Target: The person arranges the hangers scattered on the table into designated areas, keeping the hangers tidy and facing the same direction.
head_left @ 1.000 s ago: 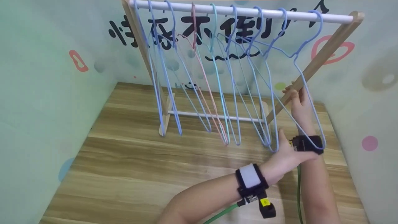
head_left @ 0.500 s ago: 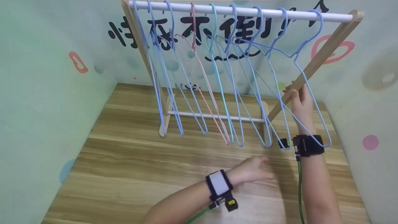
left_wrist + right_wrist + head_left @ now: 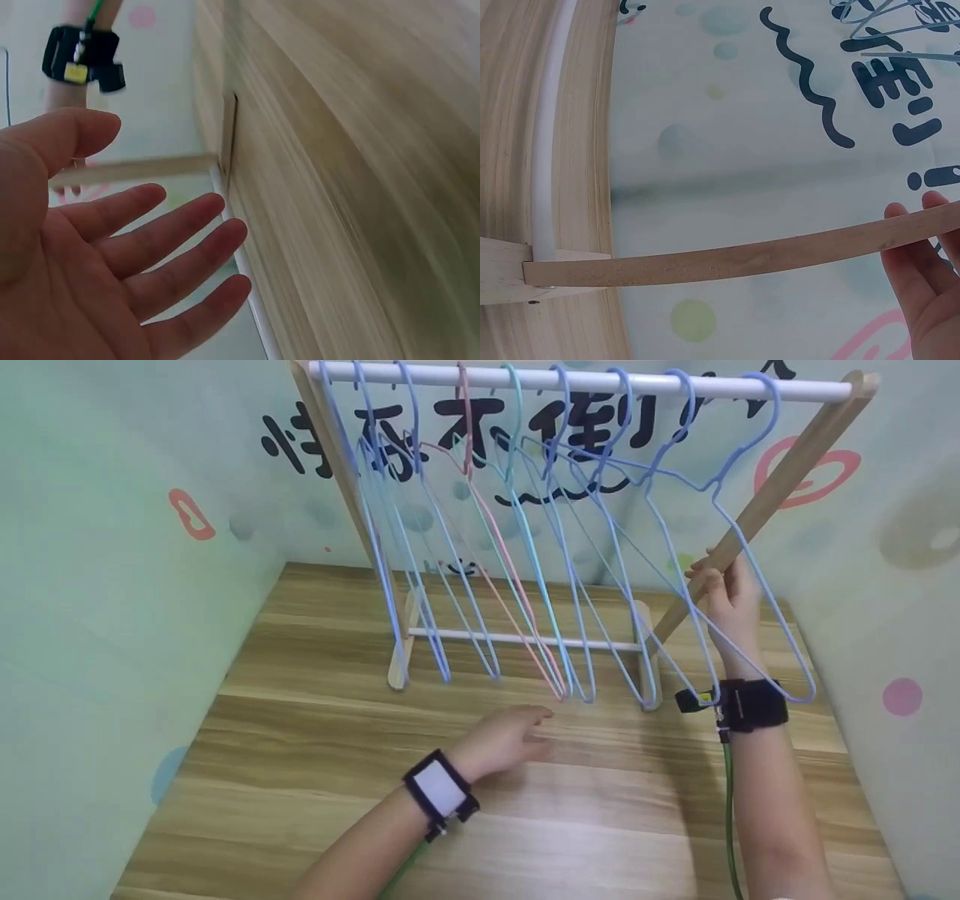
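A wooden clothes rack stands on the floorboards, with several blue hangers (image 3: 766, 587), a pink hanger (image 3: 466, 435) and a teal hanger (image 3: 513, 450) hooked over its white top rail (image 3: 705, 385). My right hand (image 3: 731, 600) grips the right-hand wooden post (image 3: 795, 472) of the rack low down, thumb in front. In the right wrist view, fingertips show over the post (image 3: 742, 262). My left hand (image 3: 502, 742) hovers below the pink hanger's bottom corner, apart from it and holding nothing. The left wrist view shows this palm (image 3: 75, 292) with its fingers spread.
A white lower rail (image 3: 611, 646) joins the rack's wooden feet (image 3: 398, 667). Light patterned walls (image 3: 112, 622) with black lettering enclose the wooden surface (image 3: 315, 750) at the back and sides. Green cables (image 3: 730, 810) run from both wrist straps.
My left hand has moved from beside the right wrist leftward to the middle, away from the right arm. The right hand stays on the post. The hangers at the right have swung slightly rightward.
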Demonstrator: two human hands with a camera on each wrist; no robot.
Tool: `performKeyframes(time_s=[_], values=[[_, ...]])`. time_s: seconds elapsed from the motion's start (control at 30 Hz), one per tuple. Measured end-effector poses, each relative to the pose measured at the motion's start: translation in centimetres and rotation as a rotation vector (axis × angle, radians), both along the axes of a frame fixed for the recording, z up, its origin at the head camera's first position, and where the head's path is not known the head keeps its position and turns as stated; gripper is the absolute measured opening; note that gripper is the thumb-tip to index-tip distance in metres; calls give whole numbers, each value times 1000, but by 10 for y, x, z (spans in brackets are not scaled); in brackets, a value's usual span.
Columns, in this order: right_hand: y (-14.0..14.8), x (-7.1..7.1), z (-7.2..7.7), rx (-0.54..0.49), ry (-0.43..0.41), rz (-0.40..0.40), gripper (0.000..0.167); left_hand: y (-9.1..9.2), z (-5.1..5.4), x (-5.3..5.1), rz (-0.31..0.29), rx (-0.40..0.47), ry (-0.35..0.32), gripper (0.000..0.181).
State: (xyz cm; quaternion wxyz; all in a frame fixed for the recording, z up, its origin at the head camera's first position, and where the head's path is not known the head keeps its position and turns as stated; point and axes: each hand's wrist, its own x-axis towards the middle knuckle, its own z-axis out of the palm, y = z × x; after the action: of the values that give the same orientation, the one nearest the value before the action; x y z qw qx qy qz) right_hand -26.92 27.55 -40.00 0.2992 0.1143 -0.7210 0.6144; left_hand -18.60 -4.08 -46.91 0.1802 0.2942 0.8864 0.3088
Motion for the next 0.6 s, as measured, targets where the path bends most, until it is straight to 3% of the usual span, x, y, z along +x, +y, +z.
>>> performKeyframes(time_s=[0.13,0.27,0.47,0.6], values=[[1,-1,-1,52,-5,-32,20,-26,1,-13,34,-6,35,51],[4,2,-2,105,-12,-35,25,-61,3,-27,92,-15,111,45],[15,14,-6,154,-166,8,42,-130,12,-43,283,-34,119,39],[32,25,-16,243,-208,28,52,-180,20,-49,418,-88,159,40]])
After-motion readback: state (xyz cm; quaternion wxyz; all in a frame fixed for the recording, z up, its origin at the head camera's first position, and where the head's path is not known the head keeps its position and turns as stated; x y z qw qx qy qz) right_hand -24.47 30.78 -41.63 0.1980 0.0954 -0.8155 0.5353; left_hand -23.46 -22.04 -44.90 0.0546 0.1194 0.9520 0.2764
